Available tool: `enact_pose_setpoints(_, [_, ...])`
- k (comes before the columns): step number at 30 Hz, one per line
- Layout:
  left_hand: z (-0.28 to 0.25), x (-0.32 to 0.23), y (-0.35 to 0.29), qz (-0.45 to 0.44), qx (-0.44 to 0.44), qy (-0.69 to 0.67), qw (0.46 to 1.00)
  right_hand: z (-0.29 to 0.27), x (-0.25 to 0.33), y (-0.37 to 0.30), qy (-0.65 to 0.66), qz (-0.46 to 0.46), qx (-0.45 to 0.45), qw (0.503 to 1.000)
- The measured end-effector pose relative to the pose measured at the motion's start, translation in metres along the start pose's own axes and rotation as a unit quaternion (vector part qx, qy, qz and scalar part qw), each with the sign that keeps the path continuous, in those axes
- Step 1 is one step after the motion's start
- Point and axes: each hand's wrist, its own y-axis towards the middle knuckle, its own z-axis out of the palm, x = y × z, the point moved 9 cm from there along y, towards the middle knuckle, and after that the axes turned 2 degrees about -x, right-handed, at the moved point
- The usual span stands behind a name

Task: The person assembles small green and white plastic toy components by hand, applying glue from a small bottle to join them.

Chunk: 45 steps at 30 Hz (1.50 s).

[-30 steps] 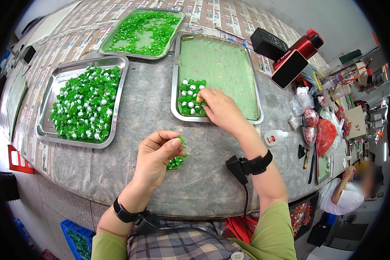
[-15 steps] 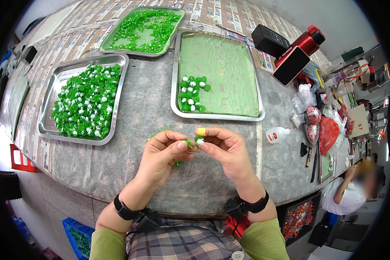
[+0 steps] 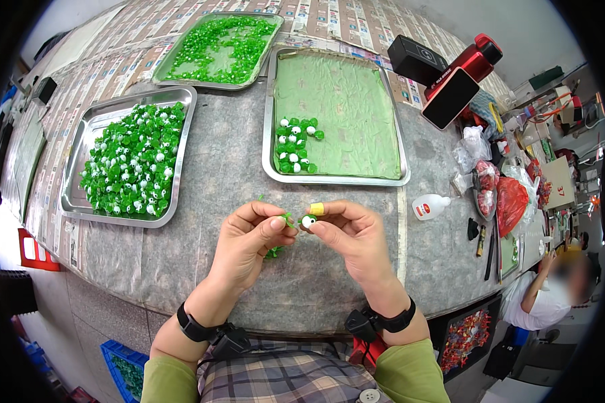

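Observation:
Above the near part of the grey-covered table, my left hand (image 3: 245, 242) pinches a small thin green plastic piece (image 3: 288, 220) between thumb and forefinger. Close beside it, my right hand (image 3: 356, 242), with yellow tape round one fingertip, grips a small green piece with white eyeballs (image 3: 308, 221). Whether the two pieces touch is hard to tell. More thin green pieces (image 3: 273, 252) lie on the table, partly hidden by my left hand. Beyond my hands, a green-lined metal tray (image 3: 343, 114) bears several green-and-white eyed pieces (image 3: 293, 144) at its left side.
To the left stands a metal tray (image 3: 74, 191) heaped with green-and-white pieces. Another tray (image 3: 275, 30) of small green pieces lies farther back. On the right are a white bottle (image 3: 431, 206), a phone (image 3: 450, 98), a red flask (image 3: 480, 55) and plastic bags (image 3: 511, 205). A co-worker (image 3: 534, 299) sits far right.
The eyed piece in my right hand has turned slightly, showing more of a white eye. My hands stay nearly in place, both still pinching. The view has shifted a little.

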Motion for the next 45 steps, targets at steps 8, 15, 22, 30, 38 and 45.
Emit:
enact_pose_setpoints(8, [0.000,-0.001,0.000,0.016,-0.005,0.054,0.998,0.006,0.006,0.000,-0.015,-0.029,0.007,0.999])
enact_pose_setpoints(15, [0.013,-0.030,-0.008,0.205,0.002,0.257,0.944,0.005,-0.003,-0.003,-0.054,-0.002,0.010,0.999])
enact_pose_setpoints(22, [0.040,-0.049,-0.020,0.334,0.052,0.472,0.814,0.005,-0.004,-0.003,-0.038,0.048,0.051,0.997])
enact_pose_setpoints(30, [0.041,-0.051,-0.024,0.357,0.027,0.512,0.781,0.007,-0.009,0.001,-0.045,0.055,0.061,0.996])
enact_pose_setpoints(38, [-0.030,-0.127,-0.034,0.368,-0.205,0.408,0.810,0.006,0.007,0.008,-0.444,-0.107,0.041,0.889])
enact_pose_setpoints(45, [-0.032,-0.143,-0.040,0.377,-0.219,0.502,0.747,0.065,-0.009,-0.008,-0.545,-0.297,0.177,0.764])
